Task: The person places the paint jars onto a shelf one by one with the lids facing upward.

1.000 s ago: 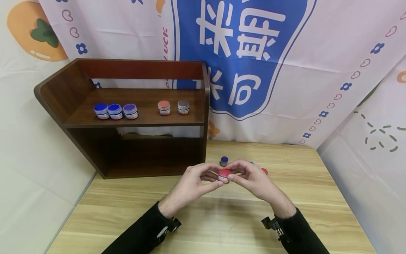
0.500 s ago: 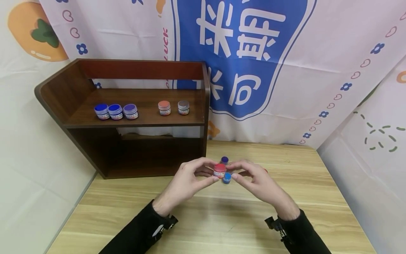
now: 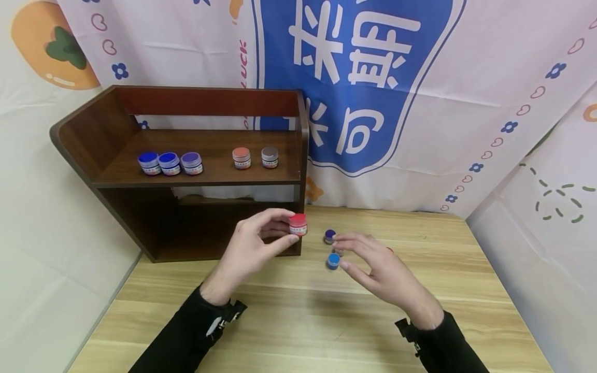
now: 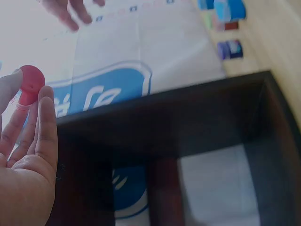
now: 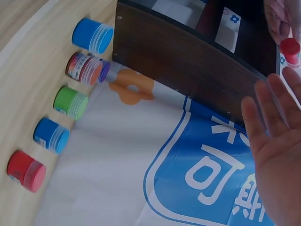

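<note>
My left hand [image 3: 254,243] pinches a small red paint jar [image 3: 298,226] between thumb and fingers, lifted in front of the shelf's right side panel. In the left wrist view the round red lid of the jar [image 4: 33,82] faces the camera. My right hand [image 3: 380,267] holds nothing; its fingers are apart and relaxed above the table. Close to its fingertips stand a blue jar [image 3: 333,261] and a dark purple jar [image 3: 329,236]. In the right wrist view a green jar [image 5: 70,102] and another red jar [image 5: 26,170] stand in the row, mostly hidden behind the right hand in the head view.
The dark wooden two-tier shelf [image 3: 200,183] stands at the left back of the table [image 3: 298,321]. On its upper board are three blue and purple jars [image 3: 170,164] at left, with an orange jar [image 3: 241,158] and a grey jar [image 3: 269,158] farther right. A printed cloth [image 3: 420,155] hangs behind.
The red jar was between both hands; the right hand has let go. The left hand has carried it left and up towards the shelf, uncovering the blue jar.
</note>
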A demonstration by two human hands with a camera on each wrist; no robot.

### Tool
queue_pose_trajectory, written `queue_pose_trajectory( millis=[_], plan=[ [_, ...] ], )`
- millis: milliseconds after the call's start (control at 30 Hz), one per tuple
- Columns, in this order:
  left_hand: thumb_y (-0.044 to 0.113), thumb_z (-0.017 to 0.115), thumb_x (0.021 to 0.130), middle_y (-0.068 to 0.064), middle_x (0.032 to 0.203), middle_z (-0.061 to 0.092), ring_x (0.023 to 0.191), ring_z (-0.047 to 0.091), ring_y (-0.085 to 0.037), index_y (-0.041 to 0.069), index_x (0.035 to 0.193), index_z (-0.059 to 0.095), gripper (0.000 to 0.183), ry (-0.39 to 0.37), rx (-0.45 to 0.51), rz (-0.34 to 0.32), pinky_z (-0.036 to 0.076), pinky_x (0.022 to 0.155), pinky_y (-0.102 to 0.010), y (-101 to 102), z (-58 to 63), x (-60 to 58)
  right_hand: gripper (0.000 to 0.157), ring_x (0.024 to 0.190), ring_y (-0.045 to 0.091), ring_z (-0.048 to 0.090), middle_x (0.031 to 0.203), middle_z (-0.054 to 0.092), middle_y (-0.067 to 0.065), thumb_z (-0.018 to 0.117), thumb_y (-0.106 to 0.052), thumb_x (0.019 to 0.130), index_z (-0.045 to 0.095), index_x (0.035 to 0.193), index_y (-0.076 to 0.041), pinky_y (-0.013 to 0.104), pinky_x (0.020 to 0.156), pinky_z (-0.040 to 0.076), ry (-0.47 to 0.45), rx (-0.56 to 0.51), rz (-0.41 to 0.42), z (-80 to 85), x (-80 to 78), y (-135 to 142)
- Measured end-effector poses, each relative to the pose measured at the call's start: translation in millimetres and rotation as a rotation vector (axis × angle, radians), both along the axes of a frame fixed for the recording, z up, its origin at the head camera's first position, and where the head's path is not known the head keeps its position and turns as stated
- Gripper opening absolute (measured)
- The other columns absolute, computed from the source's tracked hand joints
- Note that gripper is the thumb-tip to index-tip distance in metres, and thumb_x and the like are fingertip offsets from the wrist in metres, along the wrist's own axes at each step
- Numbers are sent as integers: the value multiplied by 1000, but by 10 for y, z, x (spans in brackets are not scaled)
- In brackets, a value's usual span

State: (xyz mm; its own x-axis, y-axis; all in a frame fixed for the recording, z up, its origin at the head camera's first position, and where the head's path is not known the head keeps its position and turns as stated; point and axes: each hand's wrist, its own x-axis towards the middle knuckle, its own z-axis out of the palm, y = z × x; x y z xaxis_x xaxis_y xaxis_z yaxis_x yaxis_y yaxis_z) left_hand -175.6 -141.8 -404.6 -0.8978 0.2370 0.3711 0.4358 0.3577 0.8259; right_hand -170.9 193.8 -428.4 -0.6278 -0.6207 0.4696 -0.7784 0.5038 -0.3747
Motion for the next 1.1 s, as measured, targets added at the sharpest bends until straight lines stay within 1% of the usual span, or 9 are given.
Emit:
queue_pose_trajectory(
  millis=[167, 300, 433, 667, 833, 867, 933, 1000, 1100],
  plan=[
    [16, 94, 102, -6, 134, 84, 116, 86, -20, 20, 145, 78, 46, 63, -34, 74, 73, 103, -36, -151, 124, -31, 36, 145, 28, 75, 163, 73, 5, 73, -32, 118, 74, 153, -20, 55, 117, 67, 167, 41, -17, -35, -13, 10],
    [17, 95, 102, -4, 137, 83, 118, 85, -20, 19, 147, 77, 48, 142, -75, 121, 69, 103, -23, -248, 220, -33, 43, 148, 30, 74, 168, 70, 6, 68, -43, 121, 73, 157, -21, 58, 117, 67, 249, 82, -21, -52, -14, 20],
    [15, 95, 101, -6, 139, 83, 119, 84, -22, 18, 149, 77, 51, 219, -114, 169, 60, 103, -6, -340, 305, -39, 46, 152, 29, 72, 171, 68, 5, 66, -48, 121, 72, 158, -22, 61, 117, 67, 260, 110, -26, -55, 0, 27],
    [16, 96, 100, -10, 140, 83, 120, 86, -28, 16, 151, 77, 54, 371, -206, 286, 58, 106, -6, -551, 446, -99, 40, 150, 29, 73, 172, 67, 5, 73, -40, 118, 76, 151, -18, 56, 113, 69, 264, 88, -5, -72, 5, 31],
    [14, 97, 98, -13, 143, 83, 124, 84, -31, 13, 151, 77, 57, 446, -267, 375, 46, 111, 0, -733, 548, -158, 36, 147, 29, 75, 170, 69, 7, 70, -40, 119, 78, 147, -19, 54, 108, 71, 277, 64, 7, -95, -5, 26],
    [13, 97, 98, -14, 143, 83, 125, 84, -32, 13, 151, 76, 57, 459, -279, 389, 45, 113, -1, -766, 567, -168, 35, 145, 28, 76, 169, 69, 7, 70, -40, 120, 78, 147, -19, 54, 106, 71, 277, 60, 9, -99, -7, 26],
    [12, 97, 97, -15, 142, 83, 126, 83, -33, 11, 151, 76, 58, 485, -303, 412, 56, 118, -12, -826, 595, -189, 35, 142, 27, 77, 168, 70, 8, 68, -40, 121, 79, 146, -19, 54, 105, 71, 272, 56, 11, -104, -5, 25],
    [12, 97, 98, -17, 141, 83, 126, 82, -34, 10, 151, 76, 57, 506, -330, 426, 64, 120, -32, -876, 618, -210, 34, 140, 25, 78, 168, 70, 8, 69, -40, 120, 79, 145, -19, 53, 104, 71, 258, 61, 9, -106, 0, 24],
    [12, 95, 99, -19, 140, 83, 128, 81, -37, 7, 151, 75, 56, 511, -370, 443, 66, 116, -59, -925, 640, -237, 32, 135, 24, 80, 167, 71, 7, 76, -34, 116, 80, 145, -19, 52, 103, 72, 244, 65, 8, -115, 8, 22]
  ],
)
